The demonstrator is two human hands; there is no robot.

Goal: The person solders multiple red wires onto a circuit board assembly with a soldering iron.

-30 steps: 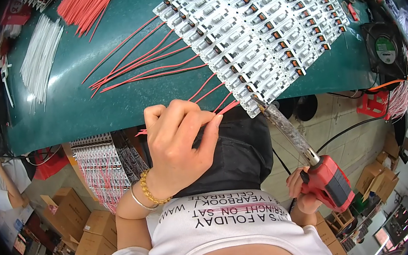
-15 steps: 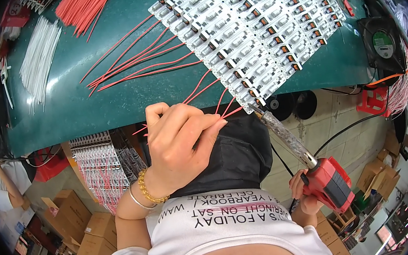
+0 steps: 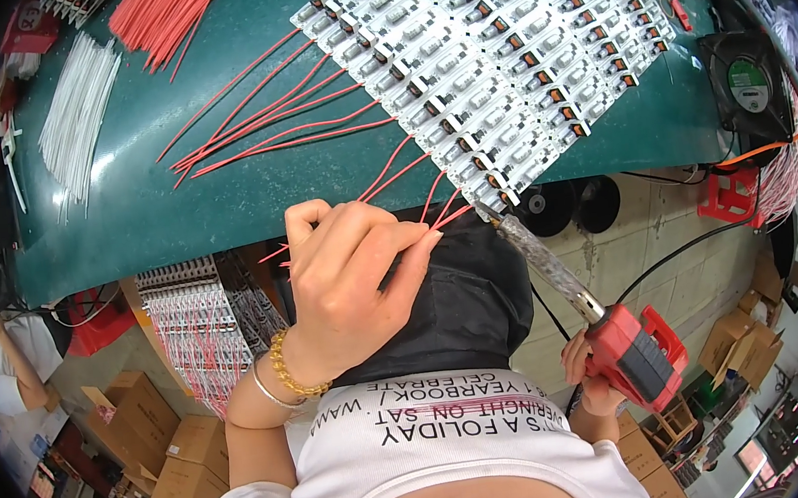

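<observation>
A large panel of white circuit boards (image 3: 475, 95) lies on the green table, its near corner reaching past the edge. My left hand (image 3: 348, 274) is closed just in front of the table, thumb and forefinger pinching a red wire (image 3: 451, 216) that runs to this corner. Other red wires (image 3: 397, 165) pass close to the same fingers, and their ends show beyond the hand. My right hand (image 3: 589, 375) grips the red handle of a soldering iron (image 3: 629, 353). The iron's tip meets the panel's near corner, beside the wire's end; exact contact is too small to tell.
Bundles of loose red wires (image 3: 163, 16) and white wires (image 3: 79, 122) lie on the table (image 3: 247, 192). At the right stands a black fan (image 3: 747, 88). Finished-looking wired panels (image 3: 194, 319) hang below the table's left side. Cardboard boxes (image 3: 188, 466) stand on the floor.
The soldering iron has shifted slightly left and down, its tip moving from over the last board to the panel's corner edge. My left hand has stayed nearly still.
</observation>
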